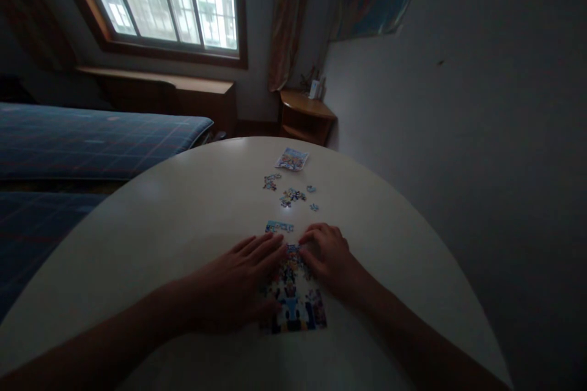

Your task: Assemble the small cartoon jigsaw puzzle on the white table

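A partly joined jigsaw puzzle (pixel 293 311) lies on the white round table in front of me. My left hand (pixel 243 281) rests flat over its left side, fingers stretched out and covering some of the picture. At the upper right edge of the puzzle, my right hand (pixel 328 253) has its fingers curled, with thumb and fingertips close together; any piece between them is too small and dark to make out. Just beyond the fingers sits a separate joined strip (pixel 279 226) of puzzle.
Farther out are loose puzzle pieces (pixel 292 197), another small cluster (pixel 271 181) and single pieces (pixel 314 207). A small picture packet (pixel 292 159) lies near the far edge of the table (pixel 206 195). A bed (pixel 92 140) stands left, a corner cabinet (pixel 307 107) beyond.
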Tool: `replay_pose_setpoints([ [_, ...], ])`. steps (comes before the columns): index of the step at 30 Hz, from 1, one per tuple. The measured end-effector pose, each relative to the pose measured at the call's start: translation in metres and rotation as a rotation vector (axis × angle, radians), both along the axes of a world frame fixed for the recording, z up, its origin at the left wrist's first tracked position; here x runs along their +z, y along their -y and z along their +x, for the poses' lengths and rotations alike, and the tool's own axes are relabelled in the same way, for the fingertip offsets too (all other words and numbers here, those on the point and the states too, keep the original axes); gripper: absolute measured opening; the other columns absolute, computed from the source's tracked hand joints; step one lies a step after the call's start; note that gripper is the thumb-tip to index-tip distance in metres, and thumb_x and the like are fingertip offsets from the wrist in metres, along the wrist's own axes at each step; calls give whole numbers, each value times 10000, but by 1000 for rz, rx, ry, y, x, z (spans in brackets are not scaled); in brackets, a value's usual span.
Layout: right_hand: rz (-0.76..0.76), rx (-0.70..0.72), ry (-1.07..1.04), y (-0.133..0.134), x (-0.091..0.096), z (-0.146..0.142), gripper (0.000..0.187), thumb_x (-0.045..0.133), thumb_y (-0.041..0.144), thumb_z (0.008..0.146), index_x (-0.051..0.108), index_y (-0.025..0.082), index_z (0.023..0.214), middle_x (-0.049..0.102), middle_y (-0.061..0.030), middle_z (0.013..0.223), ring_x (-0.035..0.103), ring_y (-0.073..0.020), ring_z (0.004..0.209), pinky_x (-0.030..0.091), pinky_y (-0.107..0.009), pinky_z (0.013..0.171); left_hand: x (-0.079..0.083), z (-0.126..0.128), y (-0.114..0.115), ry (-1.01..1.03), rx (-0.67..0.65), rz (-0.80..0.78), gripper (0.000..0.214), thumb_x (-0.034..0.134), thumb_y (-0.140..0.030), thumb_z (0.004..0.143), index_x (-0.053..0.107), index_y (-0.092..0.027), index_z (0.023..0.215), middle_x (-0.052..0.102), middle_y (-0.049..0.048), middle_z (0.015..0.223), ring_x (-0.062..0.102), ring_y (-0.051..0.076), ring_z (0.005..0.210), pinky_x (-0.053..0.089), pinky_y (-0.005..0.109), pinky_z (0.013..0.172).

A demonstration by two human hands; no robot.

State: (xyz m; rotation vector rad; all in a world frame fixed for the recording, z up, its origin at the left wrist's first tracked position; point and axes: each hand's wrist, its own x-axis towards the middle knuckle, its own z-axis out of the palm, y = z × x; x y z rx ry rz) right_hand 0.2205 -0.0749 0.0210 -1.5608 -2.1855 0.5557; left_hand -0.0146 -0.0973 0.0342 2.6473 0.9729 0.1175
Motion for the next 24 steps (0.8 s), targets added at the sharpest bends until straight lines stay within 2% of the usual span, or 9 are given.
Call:
replay_pose_setpoints([
  [4,4,11,6,0,0,0,121,630,169,854,627,200,971,595,-78,1150,468,-256,1143,357,-413,962,-7,10,-13,139,150,69,564,486,-404,967,325,-205,1469,497,106,1445,460,267,1318,370,449,1090],
  [8,5,16,12,0,3,-1,114,622,159,854,610,195,961,601,-79,1125,477,-255,1114,359,-409,948,-18,22,-25,218,228,131,420,534,-269,938,468,-242,1352,647,61,1245,558,252,1161,427,459,1014],
  [12,-2,19,13,0,5,-2,91,605,146,853,596,201,925,613,-69,1070,487,-253,1083,364,-399,930,-25,28,-32,268,232,160,345,566,-242,938,535,-241,1281,691,40,1134,583,237,1099,450,447,974],
  [16,-27,22,-14,0,5,-2,73,587,136,855,598,195,897,626,-60,1019,492,-246,1061,365,-398,931,-28,30,-33,269,203,181,238,581,-223,937,601,-231,1174,682,42,1142,587,231,1085,465,432,958],
  [21,-95,39,-110,-4,13,9,69,566,218,898,622,191,927,640,-66,1006,522,-227,1048,409,-367,895,-26,27,-32,250,183,197,169,539,-250,967,629,-218,1106,682,54,1118,600,225,1047,474,426,940],
  [24,-112,-5,-107,-11,14,18,108,549,242,913,640,189,938,655,-73,1004,557,-220,1013,427,-358,862,-22,21,-29,282,121,240,171,506,-258,978,640,-223,1077,673,51,1121,598,209,1023,477,409,924],
])
